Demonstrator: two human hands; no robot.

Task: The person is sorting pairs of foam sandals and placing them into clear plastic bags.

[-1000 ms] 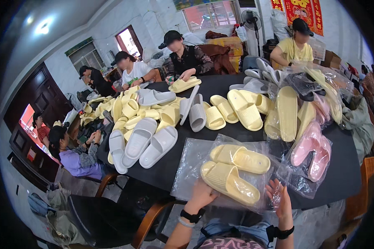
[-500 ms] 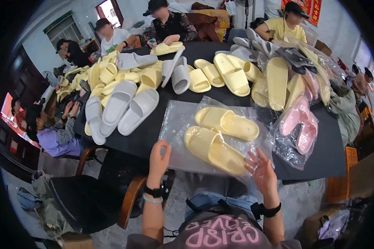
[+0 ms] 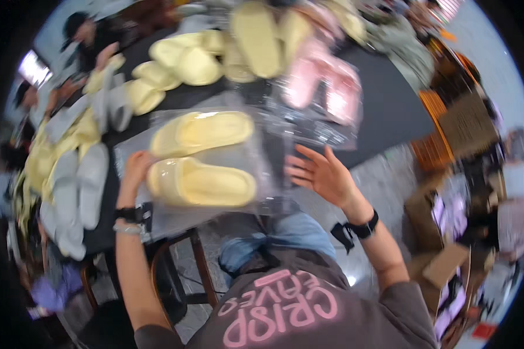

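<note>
Two pale yellow slippers, a nearer one (image 3: 201,183) and a farther one (image 3: 201,132), lie side by side inside a clear plastic bag (image 3: 262,174) at the near edge of a black table (image 3: 384,104). My left hand (image 3: 135,170) rests on the bag's left end, fingers against the nearer slipper's tip. My right hand (image 3: 320,171) hovers just right of the bag with fingers spread and holds nothing. Both wrists wear dark bands.
Pink slippers in plastic (image 3: 326,87) lie beyond my right hand. Several loose yellow slippers (image 3: 186,55) and grey slippers (image 3: 78,186) cover the table's left and far parts. Other people sit along the left (image 3: 81,35). Cardboard boxes (image 3: 448,273) stand on the floor, right.
The view has swung down and to the right, blurring the picture. My right hand has come off the bag and opened beside it; my left hand stays at the bag's left end.
</note>
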